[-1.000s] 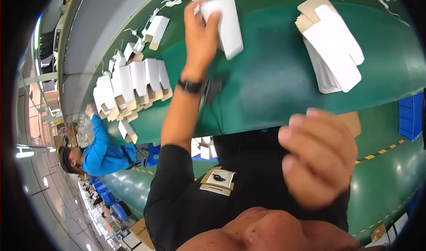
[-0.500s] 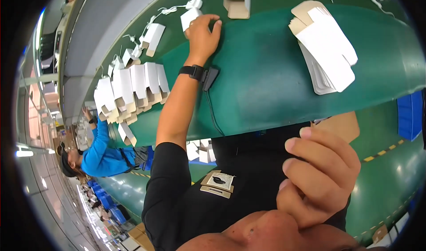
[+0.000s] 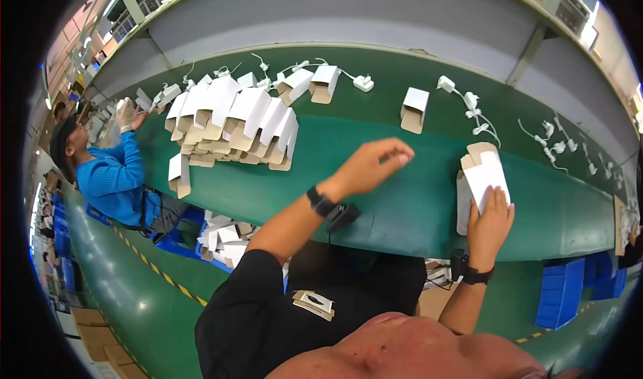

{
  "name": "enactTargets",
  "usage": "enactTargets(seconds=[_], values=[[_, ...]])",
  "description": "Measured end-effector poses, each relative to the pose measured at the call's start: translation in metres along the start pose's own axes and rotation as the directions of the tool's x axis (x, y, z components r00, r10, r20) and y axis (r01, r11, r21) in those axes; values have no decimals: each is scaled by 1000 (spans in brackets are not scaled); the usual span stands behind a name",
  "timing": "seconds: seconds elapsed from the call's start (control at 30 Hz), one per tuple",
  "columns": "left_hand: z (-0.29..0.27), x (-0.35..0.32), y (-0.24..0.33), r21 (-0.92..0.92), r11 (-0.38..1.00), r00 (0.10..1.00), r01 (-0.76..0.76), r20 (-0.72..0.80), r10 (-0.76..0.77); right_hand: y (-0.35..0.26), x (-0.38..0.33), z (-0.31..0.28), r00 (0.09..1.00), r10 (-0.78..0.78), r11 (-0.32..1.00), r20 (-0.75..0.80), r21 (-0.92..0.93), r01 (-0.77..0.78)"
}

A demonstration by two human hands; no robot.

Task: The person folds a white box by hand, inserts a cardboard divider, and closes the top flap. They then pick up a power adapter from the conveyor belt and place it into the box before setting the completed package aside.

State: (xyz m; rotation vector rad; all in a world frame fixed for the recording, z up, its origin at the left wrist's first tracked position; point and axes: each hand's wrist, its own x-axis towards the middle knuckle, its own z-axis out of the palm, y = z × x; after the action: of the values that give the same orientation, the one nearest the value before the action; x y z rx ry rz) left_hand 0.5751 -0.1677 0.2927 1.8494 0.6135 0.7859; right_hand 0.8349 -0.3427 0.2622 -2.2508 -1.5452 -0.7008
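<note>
My left hand (image 3: 376, 167) hovers over the middle of the green-topped bench, its fingers loosely bent with nothing in them. To its right, my right hand (image 3: 491, 219) rests on a stack of flattened white cartons (image 3: 483, 177) with brown insides. Its fingers lie stretched along the top carton, and its thumb is apart. Beyond my left hand stands one open white box (image 3: 414, 110), touched by neither hand. A pile of open white boxes (image 3: 228, 124) sits at the left of the bench.
White adapters with cords (image 3: 469, 104) lie along the bench's far side, and several more are at the right. A co-worker in a blue top (image 3: 110, 178) works at the left. Blue bins (image 3: 560, 292) stand at lower right. A grey panel (image 3: 335, 24) bounds the far edge.
My left hand has left the small white box by the adapters and come back over the bench. My right hand has gone from near my chest onto the carton stack. The view has turned.
</note>
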Motion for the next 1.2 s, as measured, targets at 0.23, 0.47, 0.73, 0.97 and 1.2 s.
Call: enactTargets(seconds=[0.23,0.47,0.73,0.97,1.2], values=[[-30,-60,144,548,413,565,-727,136,814,19,17,-13,980,-85,995,183,72,73],[-3,-60,164,368,475,541,-799,96,836,21,14,-3,991,-128,981,50,155,119],[-20,-97,199,467,635,758,-615,131,639,26,15,-5,994,-55,994,91,100,46],[-55,-162,201,576,714,903,-399,111,415,-6,12,-31,976,-135,977,-172,141,160],[-56,-156,210,519,759,920,-392,239,312,-35,6,-55,973,-103,952,-206,264,156]])
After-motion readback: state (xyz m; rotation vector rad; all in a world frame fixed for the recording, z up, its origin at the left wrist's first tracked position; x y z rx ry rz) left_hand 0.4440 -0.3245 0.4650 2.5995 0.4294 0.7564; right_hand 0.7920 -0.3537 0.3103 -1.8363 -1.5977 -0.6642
